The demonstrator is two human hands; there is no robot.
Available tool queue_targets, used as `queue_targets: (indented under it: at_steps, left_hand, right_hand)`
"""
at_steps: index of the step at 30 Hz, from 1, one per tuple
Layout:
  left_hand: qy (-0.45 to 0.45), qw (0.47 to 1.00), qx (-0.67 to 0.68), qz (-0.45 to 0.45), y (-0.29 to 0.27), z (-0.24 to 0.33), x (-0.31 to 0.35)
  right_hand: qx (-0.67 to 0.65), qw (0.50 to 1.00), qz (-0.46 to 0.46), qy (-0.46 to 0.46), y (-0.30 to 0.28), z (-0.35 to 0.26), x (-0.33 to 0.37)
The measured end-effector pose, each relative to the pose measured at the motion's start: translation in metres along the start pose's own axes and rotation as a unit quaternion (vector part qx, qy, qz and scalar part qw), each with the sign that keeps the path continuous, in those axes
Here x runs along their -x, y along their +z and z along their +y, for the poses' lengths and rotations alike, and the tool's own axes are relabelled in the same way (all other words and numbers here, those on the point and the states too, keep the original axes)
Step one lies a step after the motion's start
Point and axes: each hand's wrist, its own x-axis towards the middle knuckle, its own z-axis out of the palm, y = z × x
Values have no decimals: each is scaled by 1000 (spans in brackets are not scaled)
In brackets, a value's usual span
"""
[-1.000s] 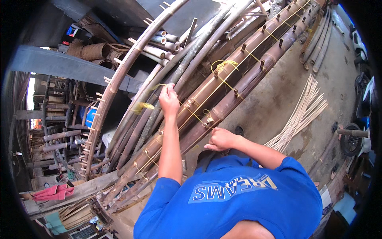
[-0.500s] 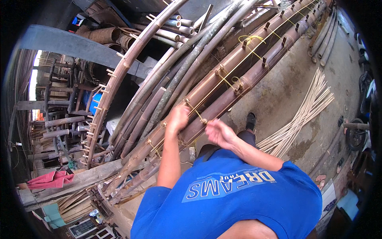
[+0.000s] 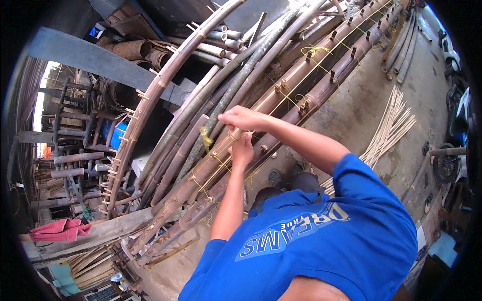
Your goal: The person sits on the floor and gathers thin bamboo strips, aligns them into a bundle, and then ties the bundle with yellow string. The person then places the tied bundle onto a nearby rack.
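Observation:
Two long brown bamboo poles lie side by side, the far pole [image 3: 261, 106] and the near pole [image 3: 321, 93]. Short pegs stand up from both, and yellow twine [image 3: 287, 96] runs along and across between them. My left hand [image 3: 243, 149] is at the far pole beside a peg, fingers drawn together; what they pinch is hidden. Just above it, my right hand [image 3: 242, 119] crosses over from the right, closed, seemingly on twine too thin to trace. A loose yellow twine bunch [image 3: 205, 139] appears left of the hands, over the far pole's outer side.
Bamboo poles [image 3: 221, 100] are stacked behind the pair. A curved pegged bamboo rail [image 3: 145, 108] rises at the left. Thin bamboo sticks [image 3: 386, 128] lie on the concrete floor [image 3: 346, 108] at right. A red cloth [image 3: 60, 230] hangs over a beam at lower left.
My right hand has moved left and up from the near pole, across to the far one. My left hand has shifted slightly right and down. The yellow bunch now shows left of them.

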Motion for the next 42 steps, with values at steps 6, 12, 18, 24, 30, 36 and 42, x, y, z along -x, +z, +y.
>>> queue_targets:
  at_steps: [6, 12, 18, 24, 30, 36, 42]
  left_hand:
    - [-22, 1000, 13, 18, 2, 13, -4]
    - [134, 944, 272, 128, -39, 61, -67]
    - [80, 987, -55, 130, -10, -35, -152]
    - [84, 989, -84, 85, -83, -31, -76]
    - [79, 989, -63, -108, -91, -113, 60]
    - [144, 976, 141, 82, -58, -141, 68]
    - [-30, 999, 37, -22, -74, -114, 65]
  right_hand:
    - [319, 933, -153, -61, 33, 65, 165]
    - [276, 959, -37, -45, 48, 86, 174]
    - [422, 903, -24, -83, 57, 88, 168]
    - [291, 956, 3, -32, 140, 101, 169]
    - [-603, 682, 404, 87, 203, 90, 115]
    - [189, 971, -107, -101, 204, -47, 17]
    - [297, 949, 5, 102, 145, 11, -34]
